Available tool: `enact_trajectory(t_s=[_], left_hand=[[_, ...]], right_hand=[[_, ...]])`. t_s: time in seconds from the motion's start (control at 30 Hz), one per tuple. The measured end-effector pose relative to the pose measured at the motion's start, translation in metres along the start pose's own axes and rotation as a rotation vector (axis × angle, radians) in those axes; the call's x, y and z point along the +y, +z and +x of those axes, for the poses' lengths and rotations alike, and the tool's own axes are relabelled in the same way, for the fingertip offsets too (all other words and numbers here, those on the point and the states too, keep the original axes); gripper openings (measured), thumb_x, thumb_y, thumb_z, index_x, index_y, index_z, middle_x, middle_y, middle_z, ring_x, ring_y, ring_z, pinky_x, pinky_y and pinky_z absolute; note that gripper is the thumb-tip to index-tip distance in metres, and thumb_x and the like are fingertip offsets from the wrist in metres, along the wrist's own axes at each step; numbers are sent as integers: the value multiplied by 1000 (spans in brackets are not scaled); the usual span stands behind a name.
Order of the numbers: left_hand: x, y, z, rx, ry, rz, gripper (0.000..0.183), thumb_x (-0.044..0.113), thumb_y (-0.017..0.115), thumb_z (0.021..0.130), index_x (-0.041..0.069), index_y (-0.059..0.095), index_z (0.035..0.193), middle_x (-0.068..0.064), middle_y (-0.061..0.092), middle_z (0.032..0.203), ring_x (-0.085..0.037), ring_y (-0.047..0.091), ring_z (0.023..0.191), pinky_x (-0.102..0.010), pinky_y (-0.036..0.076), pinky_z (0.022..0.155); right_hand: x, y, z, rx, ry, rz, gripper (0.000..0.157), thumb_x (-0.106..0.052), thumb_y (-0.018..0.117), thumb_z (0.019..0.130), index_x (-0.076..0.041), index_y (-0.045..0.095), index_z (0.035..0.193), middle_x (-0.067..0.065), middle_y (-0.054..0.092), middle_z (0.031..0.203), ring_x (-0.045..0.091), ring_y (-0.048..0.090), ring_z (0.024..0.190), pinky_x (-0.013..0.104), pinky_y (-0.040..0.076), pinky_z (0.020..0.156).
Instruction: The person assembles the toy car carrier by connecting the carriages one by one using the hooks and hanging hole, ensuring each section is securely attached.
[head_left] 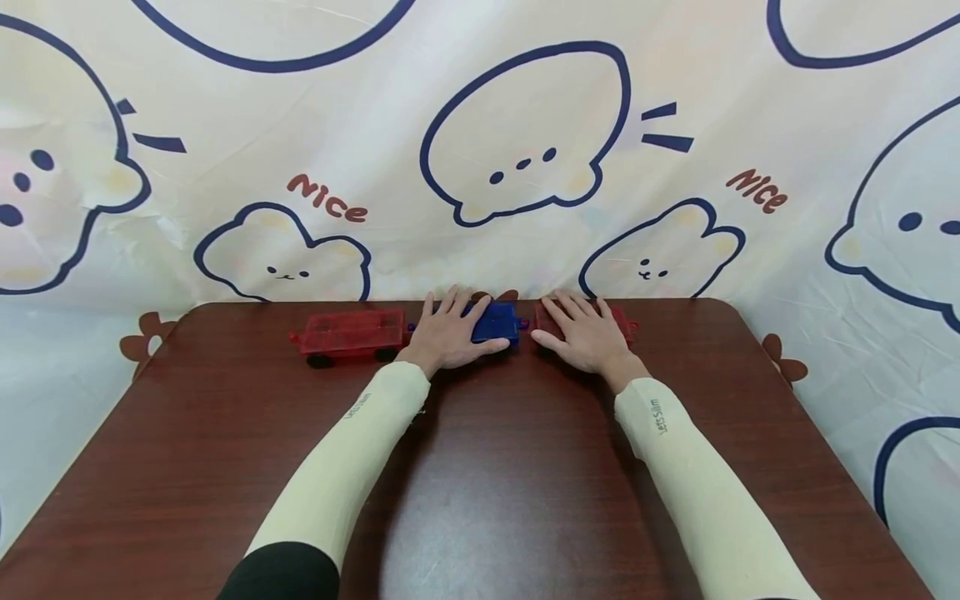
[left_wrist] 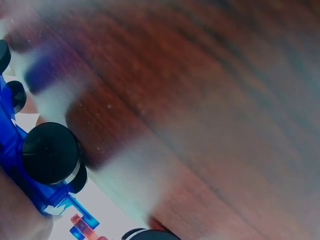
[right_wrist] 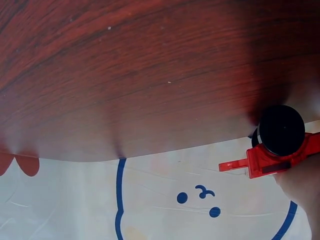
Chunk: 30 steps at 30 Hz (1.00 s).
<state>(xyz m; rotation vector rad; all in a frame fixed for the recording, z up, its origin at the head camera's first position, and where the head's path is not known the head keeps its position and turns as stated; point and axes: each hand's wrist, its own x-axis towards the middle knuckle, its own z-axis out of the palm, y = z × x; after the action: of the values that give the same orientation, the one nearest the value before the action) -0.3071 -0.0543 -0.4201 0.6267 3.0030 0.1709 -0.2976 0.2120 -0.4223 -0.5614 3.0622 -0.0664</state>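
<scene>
Near the table's far edge, my left hand [head_left: 448,335] lies with fingers spread over a see-through blue toy train car [head_left: 498,323]. Beside it, my right hand [head_left: 587,340] rests palm down, fingers straight, on a red toy train car [head_left: 622,322] and covers most of it. A longer red car [head_left: 354,332] stands at the left end of the row. The left wrist view shows the blue car's black wheel [left_wrist: 50,153] and its blue hook [left_wrist: 84,212] at a red coupling piece. In the right wrist view, a red coupling tab [right_wrist: 233,165] sticks out past a black wheel [right_wrist: 281,131].
The cars stand in a row along the back of a dark brown wooden table [head_left: 510,500]. Right behind its far edge hangs a pale cloth [head_left: 480,258] printed with blue cartoon outlines.
</scene>
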Motion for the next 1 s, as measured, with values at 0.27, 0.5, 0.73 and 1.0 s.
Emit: enact_trajectory(t_s=[0.27,0.5,0.73,1.0], left_hand=[[0,0,1,-6,-7,18,98,88,31,86,29,19,164,-9,16,169,-32,1,156,-61,-4,120],[-3,2,-3,-5,-8,32,99,88,31,86,28,19,164,-9,16,169,-33,3,156,-62,-3,120],[-4,1,-4,4,-4,36,100,88,32,86,27,21,164,-10,18,168,-34,4,155,-63,-2,119],[0,-1,-3,-14,1,44,100,88,32,86,27,19,164,-9,17,169,-33,2,156,-61,-2,120]], right_hand=[[0,0,1,10,-1,-7,89,-80,19,95,-23,19,164,8,15,169,31,11,155,65,5,119],[-6,1,2,14,2,-5,88,-79,21,96,-22,21,164,9,18,169,33,13,154,66,6,119],[-8,4,3,21,4,-4,90,-80,19,95,-22,22,164,9,19,168,33,13,154,66,5,118],[-5,-3,3,3,-13,5,87,-77,26,96,-21,25,163,10,21,167,34,14,154,68,7,118]])
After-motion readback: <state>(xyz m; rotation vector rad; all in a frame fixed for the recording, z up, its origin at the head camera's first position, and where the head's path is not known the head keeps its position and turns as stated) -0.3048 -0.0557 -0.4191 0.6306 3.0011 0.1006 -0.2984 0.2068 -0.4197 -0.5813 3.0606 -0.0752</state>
